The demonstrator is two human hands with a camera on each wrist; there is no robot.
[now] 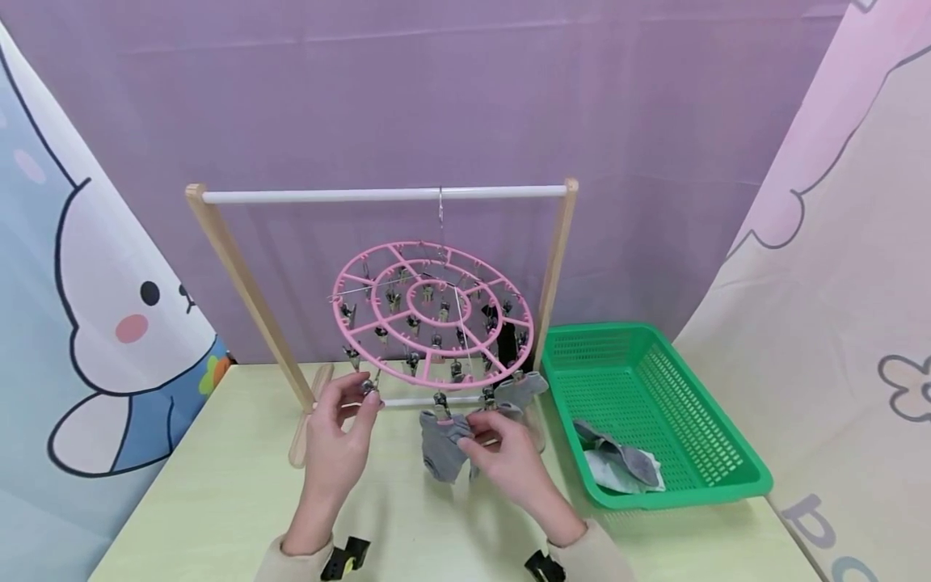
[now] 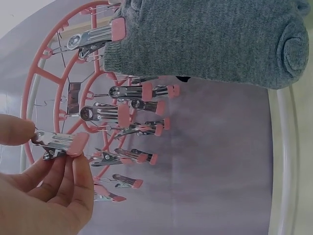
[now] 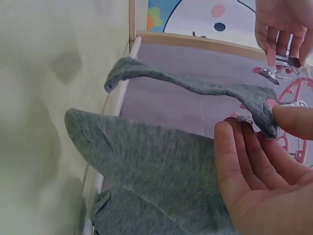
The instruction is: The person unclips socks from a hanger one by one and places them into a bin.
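Note:
My left hand (image 1: 338, 444) pinches a metal clothespin clip (image 2: 61, 142) with pink tips between thumb and fingers, at the near left rim of a round pink clip hanger (image 1: 432, 380). No cloth is in that clip. My right hand (image 1: 505, 461) holds the cuff edge of a grey sock (image 1: 442, 449), which hangs from a clip at the hanger's front; in the right wrist view this sock (image 3: 195, 88) runs sideways from my thumb. Right beside it hang more grey socks (image 3: 146, 152), and a black sock (image 1: 507, 343) hangs farther back.
The hanger hooks onto the white bar (image 1: 313, 196) of a wooden-legged stand (image 1: 243, 291). Several unused clips (image 1: 412, 361) dangle from its rings. To the right, a green basket (image 1: 727, 436) holds grey and pale cloth pieces (image 1: 621, 465) on the table (image 1: 196, 485).

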